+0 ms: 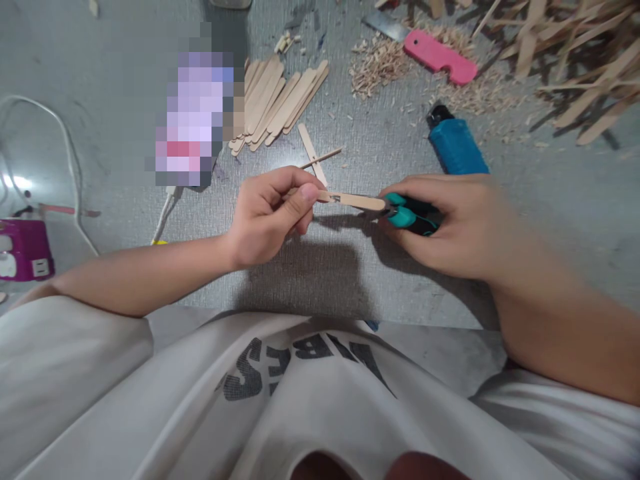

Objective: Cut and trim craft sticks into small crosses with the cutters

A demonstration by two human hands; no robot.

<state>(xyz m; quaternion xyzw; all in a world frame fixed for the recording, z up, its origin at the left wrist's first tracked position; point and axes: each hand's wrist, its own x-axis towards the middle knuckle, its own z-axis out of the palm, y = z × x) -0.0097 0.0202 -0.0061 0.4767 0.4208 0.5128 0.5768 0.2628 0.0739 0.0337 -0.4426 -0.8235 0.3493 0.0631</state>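
Note:
Between thumb and fingers, my left hand (277,217) pinches one end of a flat wooden craft stick (361,202), which points to the right. A small dark gap shows in the stick near my thumb. My right hand (445,220) is wrapped round the teal and black handles of pliers (406,212). The jaws of the pliers lie against or behind the stick, partly hidden by it, so I cannot tell whether they grip it. Just beyond my left fingertips, a thin wooden rod (327,157) crosses another craft stick (309,147) on the table.
Stacked craft sticks (280,100) lie beyond my left hand, beside a blurred-out phone (193,120) on a white cable (163,213). A pink-handled knife (440,57) rests among wood shavings (377,67). A blue tool (457,143) and a heap of sticks (595,73) are at right. A purple socket block (30,250) sits left.

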